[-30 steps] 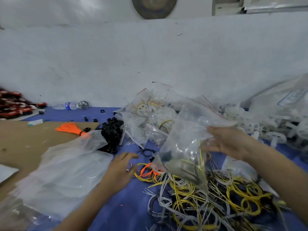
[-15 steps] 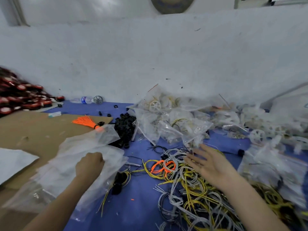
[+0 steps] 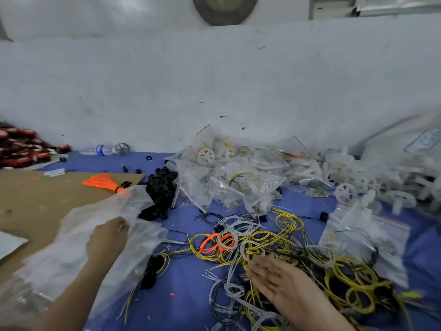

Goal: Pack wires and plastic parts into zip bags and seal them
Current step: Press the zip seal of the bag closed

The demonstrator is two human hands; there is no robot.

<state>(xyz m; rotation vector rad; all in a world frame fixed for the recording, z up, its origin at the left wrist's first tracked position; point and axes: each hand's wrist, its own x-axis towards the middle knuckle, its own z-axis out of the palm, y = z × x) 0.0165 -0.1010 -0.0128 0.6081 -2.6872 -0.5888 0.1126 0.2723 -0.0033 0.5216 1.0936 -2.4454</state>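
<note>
A tangle of yellow, white, black and orange wires [image 3: 274,254] covers the blue cloth at the lower right. My right hand [image 3: 281,280] lies on the tangle with its fingers stretched out flat. A stack of empty clear zip bags [image 3: 71,247] lies at the lower left, and my left hand [image 3: 107,240] rests on top of it with fingers curled into the plastic, blurred. Filled zip bags [image 3: 229,182] are heaped at the middle back. More filled bags [image 3: 362,235] lie at the right.
A pile of black plastic parts [image 3: 160,189] sits beside the bag stack. White plastic wheels [image 3: 372,185] crowd the back right. An orange wire bundle [image 3: 102,182] lies on brown cardboard [image 3: 35,201] at the left. A water bottle [image 3: 97,149] lies by the wall.
My right hand let go of the filled bag it held up and came down onto the wires. My left hand moved left onto the stack of empty bags.
</note>
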